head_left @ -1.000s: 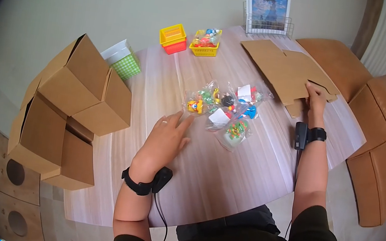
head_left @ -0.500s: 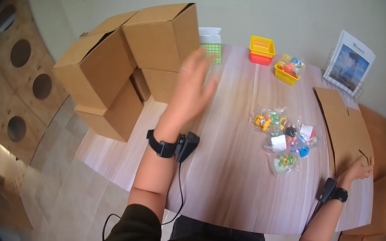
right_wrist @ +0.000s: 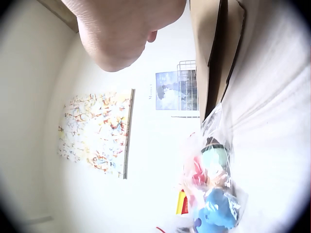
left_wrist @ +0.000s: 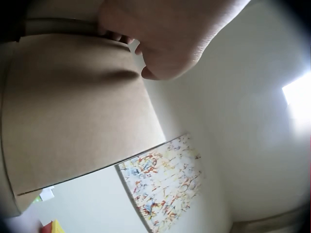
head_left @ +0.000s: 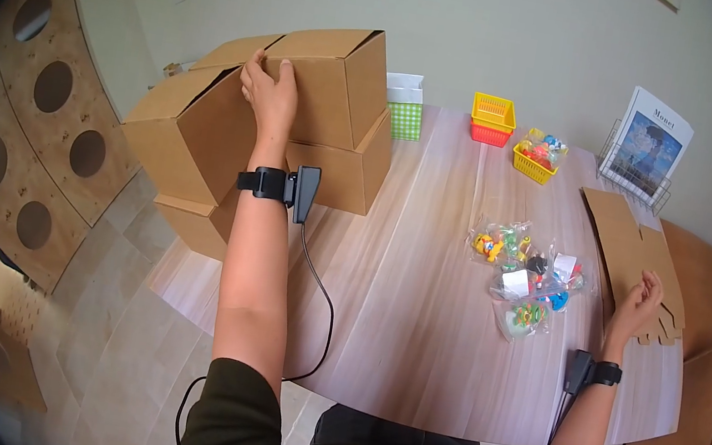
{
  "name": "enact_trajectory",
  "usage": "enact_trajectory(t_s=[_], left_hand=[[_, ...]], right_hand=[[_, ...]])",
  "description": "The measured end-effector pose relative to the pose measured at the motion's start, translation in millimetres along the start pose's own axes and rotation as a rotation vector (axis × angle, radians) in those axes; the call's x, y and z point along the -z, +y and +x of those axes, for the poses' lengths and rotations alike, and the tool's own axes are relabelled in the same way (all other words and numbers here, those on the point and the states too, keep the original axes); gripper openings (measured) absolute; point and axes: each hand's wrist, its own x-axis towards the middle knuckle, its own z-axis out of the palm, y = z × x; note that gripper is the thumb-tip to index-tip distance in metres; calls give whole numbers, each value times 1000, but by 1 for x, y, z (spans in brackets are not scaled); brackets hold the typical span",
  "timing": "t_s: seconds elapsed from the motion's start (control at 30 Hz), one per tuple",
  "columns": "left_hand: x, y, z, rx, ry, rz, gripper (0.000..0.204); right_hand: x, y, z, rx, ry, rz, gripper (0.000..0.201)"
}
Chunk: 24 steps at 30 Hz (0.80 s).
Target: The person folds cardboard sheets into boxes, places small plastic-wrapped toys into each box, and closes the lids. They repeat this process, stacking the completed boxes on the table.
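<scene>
My left hand (head_left: 271,99) is at the upper boxes of a stack of brown cardboard boxes, its fingers at the top front edge of the right-hand upper box (head_left: 316,88). The thumb stands apart from the fingers, close to that box's face. In the left wrist view the hand (left_wrist: 160,39) overlaps the box's corner, and some fingertips are hidden. Beside it stands the other upper box (head_left: 171,135). My right hand (head_left: 635,306) is over a flattened cardboard box (head_left: 626,231), its fingers loosely bent and holding nothing.
Several bagged toys (head_left: 527,280) lie mid-table. At the back stand a green checked box (head_left: 404,119), stacked yellow and red baskets (head_left: 490,132), a yellow basket (head_left: 532,166) of toys and a wire rack (head_left: 609,159) with a Monet book (head_left: 650,151). A brown seat (head_left: 710,317) borders the right side.
The head view has turned left. My left hand has moved from beside the bagged toys over to the stacked boxes. My right hand has come off the flattened cardboard's edge.
</scene>
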Motion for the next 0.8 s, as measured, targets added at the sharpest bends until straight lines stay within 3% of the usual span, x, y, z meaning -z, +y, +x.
enact_trajectory(t_s=[0.03, 0.13, 0.3, 0.43, 0.5, 0.63, 0.8], left_hand=[[1, 2, 0, 10, 18, -10, 58], [4, 7, 1, 42, 55, -50, 58], [12, 12, -6, 127, 55, -120, 58], [11, 2, -22, 256, -102, -399, 63], [9, -4, -28, 313, -186, -536, 66], [20, 29, -52, 285, -352, -725, 67], [29, 60, -70, 103, -361, -580, 66]], right_hand=[[-7, -4, 0, 89, 5, -23, 20], [-40, -47, -2, 136, -181, 109, 18], [-117, -159, -12, 218, -667, 444, 18], [-196, -240, -29, 167, -1035, 628, 64], [-226, -264, -36, 117, -1097, 722, 87], [-239, -314, -43, 4, -1136, 916, 87], [-215, -323, -40, 10, -1095, 1122, 84]])
